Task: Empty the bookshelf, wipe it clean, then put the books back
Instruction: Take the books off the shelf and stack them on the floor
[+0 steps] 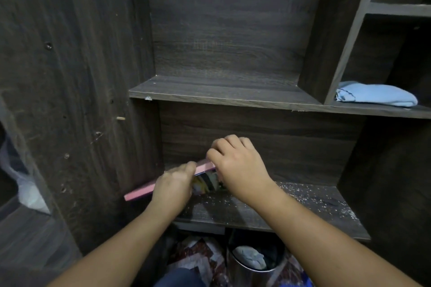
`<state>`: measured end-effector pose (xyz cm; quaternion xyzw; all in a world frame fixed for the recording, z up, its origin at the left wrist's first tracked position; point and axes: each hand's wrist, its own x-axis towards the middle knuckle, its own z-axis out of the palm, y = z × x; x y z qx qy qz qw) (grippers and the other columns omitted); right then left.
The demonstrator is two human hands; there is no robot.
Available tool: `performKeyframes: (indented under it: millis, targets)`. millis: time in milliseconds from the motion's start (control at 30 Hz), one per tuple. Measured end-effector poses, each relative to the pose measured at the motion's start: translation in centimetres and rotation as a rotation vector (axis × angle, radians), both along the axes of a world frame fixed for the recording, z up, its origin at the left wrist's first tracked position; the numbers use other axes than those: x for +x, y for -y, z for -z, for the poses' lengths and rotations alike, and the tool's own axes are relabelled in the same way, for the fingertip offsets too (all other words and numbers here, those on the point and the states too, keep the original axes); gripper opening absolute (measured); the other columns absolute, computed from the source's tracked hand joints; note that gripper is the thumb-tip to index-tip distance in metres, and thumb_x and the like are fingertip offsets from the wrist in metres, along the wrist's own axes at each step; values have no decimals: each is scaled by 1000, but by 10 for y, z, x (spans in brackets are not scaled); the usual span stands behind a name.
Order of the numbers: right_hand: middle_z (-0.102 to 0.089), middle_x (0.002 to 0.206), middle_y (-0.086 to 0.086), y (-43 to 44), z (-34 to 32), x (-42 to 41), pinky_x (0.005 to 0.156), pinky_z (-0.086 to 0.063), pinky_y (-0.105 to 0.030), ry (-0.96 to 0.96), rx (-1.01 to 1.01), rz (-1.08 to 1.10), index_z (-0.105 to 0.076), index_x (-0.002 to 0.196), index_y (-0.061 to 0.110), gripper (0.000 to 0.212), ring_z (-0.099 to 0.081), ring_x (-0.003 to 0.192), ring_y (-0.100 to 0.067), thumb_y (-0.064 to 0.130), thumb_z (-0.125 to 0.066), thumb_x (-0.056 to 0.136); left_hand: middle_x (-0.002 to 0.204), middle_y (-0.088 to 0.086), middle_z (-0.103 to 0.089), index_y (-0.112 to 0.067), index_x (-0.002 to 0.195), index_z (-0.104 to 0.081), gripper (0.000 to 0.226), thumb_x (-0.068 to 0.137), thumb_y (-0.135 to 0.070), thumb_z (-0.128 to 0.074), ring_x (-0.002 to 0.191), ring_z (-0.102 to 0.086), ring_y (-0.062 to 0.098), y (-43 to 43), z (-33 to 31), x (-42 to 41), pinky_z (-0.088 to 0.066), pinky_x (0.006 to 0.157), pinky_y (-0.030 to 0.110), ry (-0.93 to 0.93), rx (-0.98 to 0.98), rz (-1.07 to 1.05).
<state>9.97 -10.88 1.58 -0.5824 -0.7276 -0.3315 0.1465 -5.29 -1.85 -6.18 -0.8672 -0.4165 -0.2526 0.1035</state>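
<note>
Both left grip (173,183) and right grip (238,165) hold the pink book (140,191). It looks thin, stiff, light; take its long edges.

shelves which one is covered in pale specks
The lower shelf, where the right hand reaches: pale specks litter it. The shelf above shows hardly any; the side cubby holds only a blue cloth.

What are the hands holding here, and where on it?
Both grip a pink book: left hand around its middle, right hand at its far end.
</note>
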Motion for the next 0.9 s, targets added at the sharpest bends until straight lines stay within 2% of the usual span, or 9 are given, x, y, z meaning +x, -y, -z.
performKeyframes:
  millis: [100,200,300,367,467,633,733,833,900]
  targets:
    - [-65,91,-3,10,5,10,78,-46,-42,41,-127,133,-67,94,20,40,-60,87,-27,16,-82,57,72,-2,-65,-18,93,-63,45,55,-14,-85,60,-64,17,15,-16,11,-52,48,30,-100,86,59]
    - [-65,74,0,21,7,17,63,-47,-34,-7,-178,239,-67,83,20,43,-63,68,-23,17,-88,46,70,-2,-65,-18,92,-63,43,55,-14,-85,58,-64,17,32,-31,23,-53,48,30,-151,168,100]
    - [-63,66,0,32,2,25,52,-41,-29,-47,-147,277,-66,77,18,26,-62,58,-23,17,-84,57,71,-1,-65,-18,92,-64,43,54,-16,-86,59,-64,16,46,-41,33,-53,48,31,-123,241,166]
    - [-59,55,0,43,-2,34,45,-34,-25,-82,-84,291,-63,65,18,27,-56,45,-23,15,-85,49,72,-1,-65,-16,90,-65,39,56,-12,-85,58,-63,18,52,-51,39,-52,49,31,-90,299,227]
    - [-56,52,1,57,2,52,43,-36,-26,-82,-36,337,-61,63,18,30,-53,40,-23,12,-86,47,77,0,-65,-16,92,-64,31,66,-15,-81,64,-63,20,55,-62,44,-53,53,34,-101,312,268]
    - [-60,63,4,93,6,85,47,-40,-28,-107,-60,435,-62,76,21,23,-57,52,-21,15,-81,64,97,-3,-65,-24,108,-57,23,88,-31,-64,86,-65,20,66,-83,55,-46,64,32,-254,70,57]
    - [-60,79,5,122,0,96,56,-39,-30,-175,-157,518,-58,95,23,16,-62,72,-21,23,-67,83,96,-4,-65,-25,106,-58,18,88,-25,-61,85,-65,22,83,-89,75,-46,65,32,-312,76,97]
    - [-61,90,1,152,-8,103,61,-39,-32,-200,-304,557,-54,106,24,19,-63,85,-25,27,-60,88,98,-3,-65,-25,103,-57,16,88,-26,-61,88,-64,23,111,-94,100,-39,63,31,-389,89,196]
    - [-63,102,-1,173,-13,108,65,-38,-33,-233,-410,568,-55,111,27,22,-62,92,-26,31,-58,90,101,-3,-65,-25,104,-57,17,88,-30,-62,91,-64,23,132,-96,119,-39,63,32,-424,72,285]
